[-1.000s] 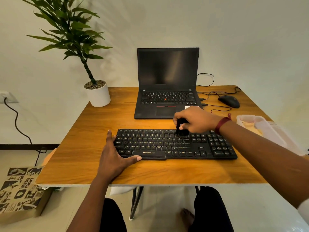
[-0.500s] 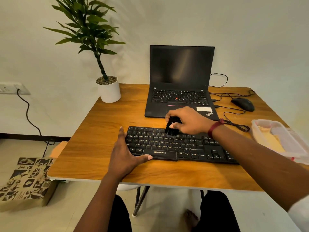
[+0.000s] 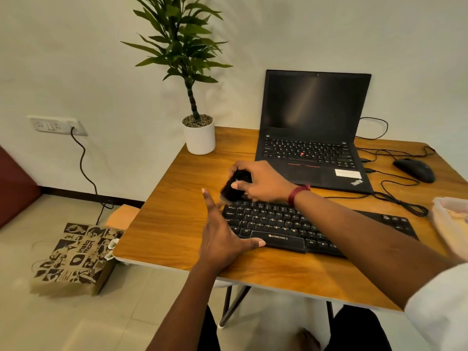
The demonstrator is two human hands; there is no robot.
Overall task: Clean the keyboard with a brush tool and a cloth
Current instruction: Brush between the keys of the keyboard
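While the right hand [image 3: 260,182] curls round the black brush tool [image 3: 234,187] at the top-left corner of the keyboard [image 3: 278,224], mid-frame, the brush is just a blurry smear. Meanwhile the left hand [image 3: 222,239] lies flat, fingers straight, against its left end. Also, the right forearm [image 3: 367,231] hides some keys.

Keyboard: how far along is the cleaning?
Nothing looks finished. In hand: the right hand grips the brush at the far left corner of the keyboard; the left hand lies open against its left end. Left: the cloth wipe; neither hand holds a cloth.
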